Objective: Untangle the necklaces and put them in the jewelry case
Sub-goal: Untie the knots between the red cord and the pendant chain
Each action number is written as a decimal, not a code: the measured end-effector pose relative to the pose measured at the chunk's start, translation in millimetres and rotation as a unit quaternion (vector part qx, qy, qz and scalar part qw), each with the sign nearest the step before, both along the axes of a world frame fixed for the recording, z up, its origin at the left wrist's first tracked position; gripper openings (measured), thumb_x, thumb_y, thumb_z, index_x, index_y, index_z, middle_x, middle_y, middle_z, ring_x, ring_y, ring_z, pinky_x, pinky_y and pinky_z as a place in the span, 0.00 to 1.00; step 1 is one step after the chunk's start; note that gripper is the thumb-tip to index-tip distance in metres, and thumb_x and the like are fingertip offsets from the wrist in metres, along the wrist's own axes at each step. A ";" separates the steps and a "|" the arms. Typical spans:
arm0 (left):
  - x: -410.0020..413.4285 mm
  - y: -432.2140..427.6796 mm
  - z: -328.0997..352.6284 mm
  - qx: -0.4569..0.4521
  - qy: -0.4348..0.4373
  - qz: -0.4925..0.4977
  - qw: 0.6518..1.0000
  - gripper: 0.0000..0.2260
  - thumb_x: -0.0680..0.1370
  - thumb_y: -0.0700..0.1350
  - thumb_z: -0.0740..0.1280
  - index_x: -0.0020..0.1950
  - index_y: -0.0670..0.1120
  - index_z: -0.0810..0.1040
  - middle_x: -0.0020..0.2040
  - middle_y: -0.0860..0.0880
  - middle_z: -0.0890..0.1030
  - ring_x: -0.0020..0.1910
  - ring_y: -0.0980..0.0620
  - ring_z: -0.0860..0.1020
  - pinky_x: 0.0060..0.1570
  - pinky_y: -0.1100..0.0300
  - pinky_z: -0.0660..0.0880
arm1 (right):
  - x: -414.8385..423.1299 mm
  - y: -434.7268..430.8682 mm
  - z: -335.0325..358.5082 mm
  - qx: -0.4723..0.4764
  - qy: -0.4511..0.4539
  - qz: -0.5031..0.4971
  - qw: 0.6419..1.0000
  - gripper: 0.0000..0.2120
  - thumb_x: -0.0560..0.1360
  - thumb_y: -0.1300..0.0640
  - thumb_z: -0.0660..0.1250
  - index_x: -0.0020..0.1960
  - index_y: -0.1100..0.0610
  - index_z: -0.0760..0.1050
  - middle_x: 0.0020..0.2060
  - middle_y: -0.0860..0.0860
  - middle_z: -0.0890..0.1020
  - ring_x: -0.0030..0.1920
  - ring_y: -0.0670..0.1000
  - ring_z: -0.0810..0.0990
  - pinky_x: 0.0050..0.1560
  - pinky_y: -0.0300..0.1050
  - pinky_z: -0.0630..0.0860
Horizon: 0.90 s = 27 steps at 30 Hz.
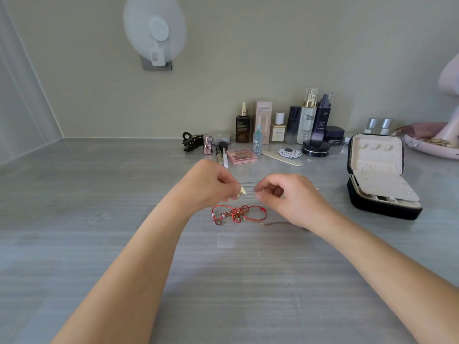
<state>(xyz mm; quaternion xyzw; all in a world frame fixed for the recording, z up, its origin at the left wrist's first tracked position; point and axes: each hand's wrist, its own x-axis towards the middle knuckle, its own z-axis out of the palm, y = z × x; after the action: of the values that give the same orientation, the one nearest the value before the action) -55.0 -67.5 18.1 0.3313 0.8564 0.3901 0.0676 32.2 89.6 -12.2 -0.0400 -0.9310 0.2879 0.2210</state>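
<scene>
Both hands meet at the centre of the frame, just above the worktop (223, 274). The left hand (211, 184) has its fingers curled and pinches a thin silver chain (249, 187) next to a small gold pendant (242, 191). The right hand (285, 197) pinches the same chain just beside it, so a short stretch runs taut between the fingertips. Below the hands, on the worktop, lies a tangle of red cord (238, 214) knotted up with a gold chain (255, 220) that trails right under the right wrist. The case (382, 209) stands open at the right of the frame, lid upright, well apart from the hands. Bottles (306, 120), a palette (241, 156) and a hair clip (191, 141) line the back wall.
</scene>
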 end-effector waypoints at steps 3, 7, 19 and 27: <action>6.8 2.9 2.8 0.045 -0.019 -0.027 0.998 0.03 0.74 0.40 0.68 0.46 0.43 0.81 0.31 0.52 0.79 0.23 0.65 0.72 0.21 0.73 0.64 | 1.7 -5.1 6.0 -0.020 0.055 0.003 0.998 0.03 0.73 0.57 0.69 0.46 0.54 0.81 0.32 0.41 0.77 0.32 0.42 0.73 0.37 0.29 0.68; 11.2 4.9 3.4 0.075 -0.020 -0.054 0.996 0.12 0.74 0.40 0.69 0.56 0.47 0.73 0.32 0.53 0.79 0.24 0.64 0.71 0.25 0.72 0.67 | 1.7 -14.1 9.2 -0.099 0.074 0.047 0.991 0.05 0.72 0.60 0.70 0.47 0.54 0.80 0.36 0.45 0.81 0.34 0.46 0.77 0.43 0.41 0.76; 18.6 8.8 -0.4 0.075 -0.132 -0.095 0.984 0.09 0.80 0.43 0.60 0.43 0.49 0.77 0.38 0.56 0.81 0.36 0.64 0.79 0.41 0.66 0.71 | 3.9 -6.0 18.5 -0.223 0.086 0.066 0.969 0.11 0.71 0.68 0.68 0.39 0.52 0.77 0.26 0.44 0.80 0.25 0.40 0.76 0.32 0.29 0.72; 9.5 4.8 1.0 0.093 -0.140 -0.040 0.985 0.05 0.76 0.43 0.67 0.40 0.48 0.80 0.27 0.56 0.80 0.26 0.63 0.76 0.30 0.70 0.69 | 4.9 1.2 19.7 -0.186 0.074 0.027 0.979 0.08 0.74 0.64 0.66 0.41 0.52 0.78 0.33 0.50 0.80 0.28 0.38 0.76 0.29 0.27 0.68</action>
<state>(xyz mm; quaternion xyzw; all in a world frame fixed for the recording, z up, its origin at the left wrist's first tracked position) -45.5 -62.7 19.2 0.3124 0.7845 0.5077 0.1709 37.1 90.8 7.6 -0.0340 -0.8427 0.4643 0.2705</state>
